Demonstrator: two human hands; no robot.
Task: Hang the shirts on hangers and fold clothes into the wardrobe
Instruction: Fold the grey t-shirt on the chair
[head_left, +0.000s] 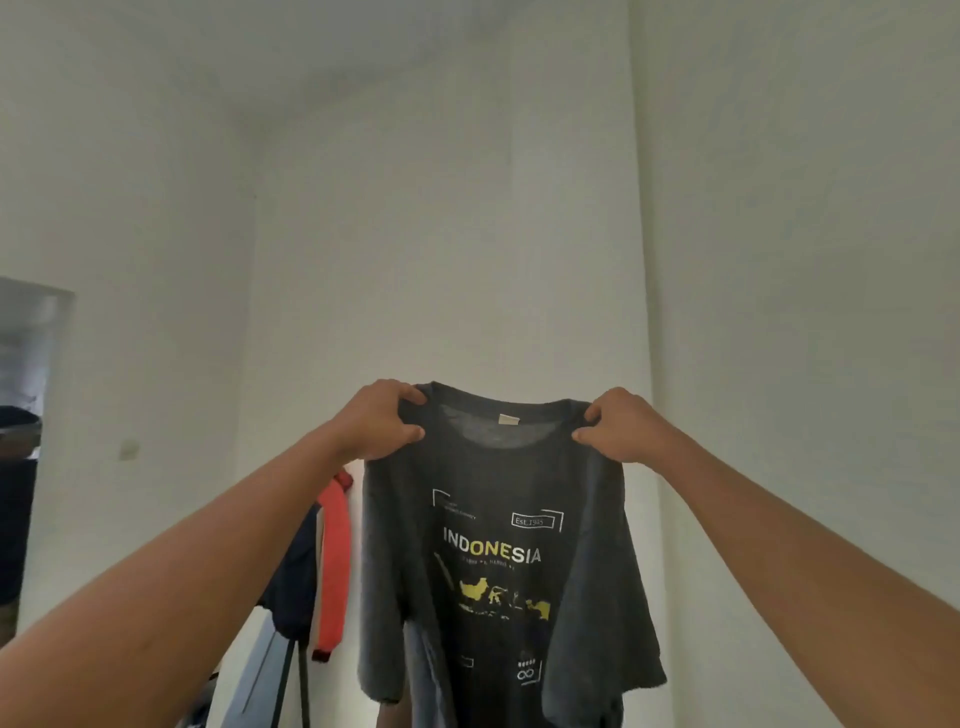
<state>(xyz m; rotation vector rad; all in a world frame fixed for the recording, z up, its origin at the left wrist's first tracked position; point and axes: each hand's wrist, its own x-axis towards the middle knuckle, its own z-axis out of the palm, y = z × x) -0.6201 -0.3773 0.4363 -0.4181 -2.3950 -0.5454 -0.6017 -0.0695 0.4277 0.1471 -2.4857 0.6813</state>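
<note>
Near the wall, left hand and right hand pinched the shirt by its shoulders; level tension should ease hanging.

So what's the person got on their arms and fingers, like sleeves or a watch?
Nothing that shows. The left arm and right arm are bare to the picture's edge: no sleeves, watch or bracelet. The left grip and right grip have no gloves, and no rings are visible.
</note>
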